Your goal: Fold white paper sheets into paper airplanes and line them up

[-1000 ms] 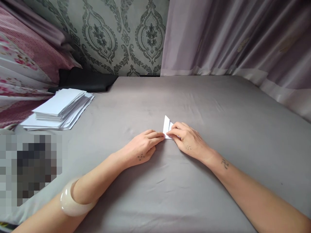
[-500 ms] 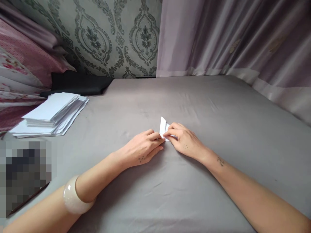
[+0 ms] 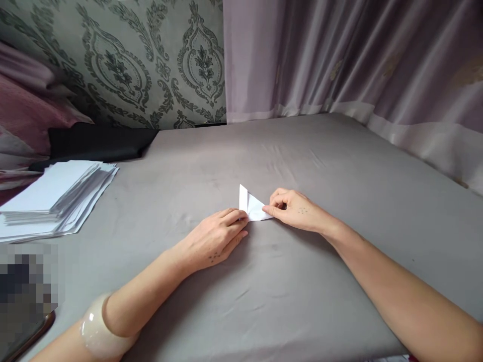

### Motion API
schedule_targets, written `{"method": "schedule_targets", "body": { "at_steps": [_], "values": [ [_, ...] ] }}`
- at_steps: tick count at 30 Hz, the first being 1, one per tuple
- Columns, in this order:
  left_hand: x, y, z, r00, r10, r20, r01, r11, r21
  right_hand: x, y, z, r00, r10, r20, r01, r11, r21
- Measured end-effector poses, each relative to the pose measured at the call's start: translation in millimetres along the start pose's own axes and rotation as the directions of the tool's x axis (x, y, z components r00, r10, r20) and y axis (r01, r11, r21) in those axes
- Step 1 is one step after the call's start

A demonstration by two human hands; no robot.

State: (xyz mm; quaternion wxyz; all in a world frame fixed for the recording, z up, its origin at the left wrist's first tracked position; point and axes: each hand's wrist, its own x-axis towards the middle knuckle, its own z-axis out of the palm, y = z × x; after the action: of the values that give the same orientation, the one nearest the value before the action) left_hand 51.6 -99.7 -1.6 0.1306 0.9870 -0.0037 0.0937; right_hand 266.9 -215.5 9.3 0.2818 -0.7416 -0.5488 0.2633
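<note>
A small folded white paper triangle (image 3: pixel 252 205) lies on the grey sheet (image 3: pixel 302 166) in the middle of the view. My left hand (image 3: pixel 215 240) rests flat on the sheet, its fingertips pressing the paper's left lower corner. My right hand (image 3: pixel 296 210) pinches the paper's right tip between thumb and forefinger. One flap of the paper stands up at the left. A pale bangle (image 3: pixel 94 329) circles my left forearm.
A stack of white paper sheets (image 3: pixel 53 193) lies at the left edge of the bed. A black cloth (image 3: pixel 94 142) sits behind it against the patterned wall. Mauve curtains (image 3: pixel 339 55) hang along the back and right. Pink bedding (image 3: pixel 26 115) is piled at far left.
My right hand has slid right along the paper to its tip, uncovering more of the triangle. My left hand stays on the left corner. The view has shifted to the right.
</note>
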Motion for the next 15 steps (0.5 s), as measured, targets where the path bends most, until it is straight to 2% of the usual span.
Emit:
{"method": "schedule_targets", "body": {
  "at_steps": [15],
  "values": [
    [-1.5,-3.1,1.6,1.000,0.010,-0.029,-0.010,1.000,-0.001,-1.8,-4.0,3.4,0.999,0.038,-0.015,-0.040,0.986,-0.160]
  ]
}}
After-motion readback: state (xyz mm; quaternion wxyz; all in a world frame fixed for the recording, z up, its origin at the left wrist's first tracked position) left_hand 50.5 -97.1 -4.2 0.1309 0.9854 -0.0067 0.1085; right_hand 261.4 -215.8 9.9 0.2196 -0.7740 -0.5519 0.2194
